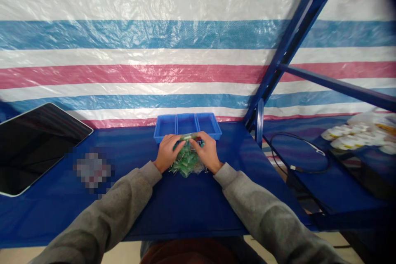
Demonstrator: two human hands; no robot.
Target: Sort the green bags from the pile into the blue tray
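A pile of green pieces with thin metallic pins (pixel 186 161) lies on the blue table, in what looks like a clear plastic bag. My left hand (pixel 168 152) is closed at the bag's upper left, thumb pointing inward. From the other side my right hand (pixel 208 152) grips the upper right of the bag, its thumb close to the left one. Between the fingertips a pale strip of the bag's top edge shows. Small dark and bluish bits peek out by the right thumb. Just behind the hands stands a blue tray (pixel 187 123) with three compartments, its front partly covered.
On the left lies a large black-screened tablet or monitor (pixel 37 148), beside a blurred-out patch. A blue metal post (pixel 287 45) rises at the right. Beyond it, a second surface carries a black cable (pixel 297 169) and white objects (pixel 349 136). Striped sheeting (pixel 139 37) hangs behind.
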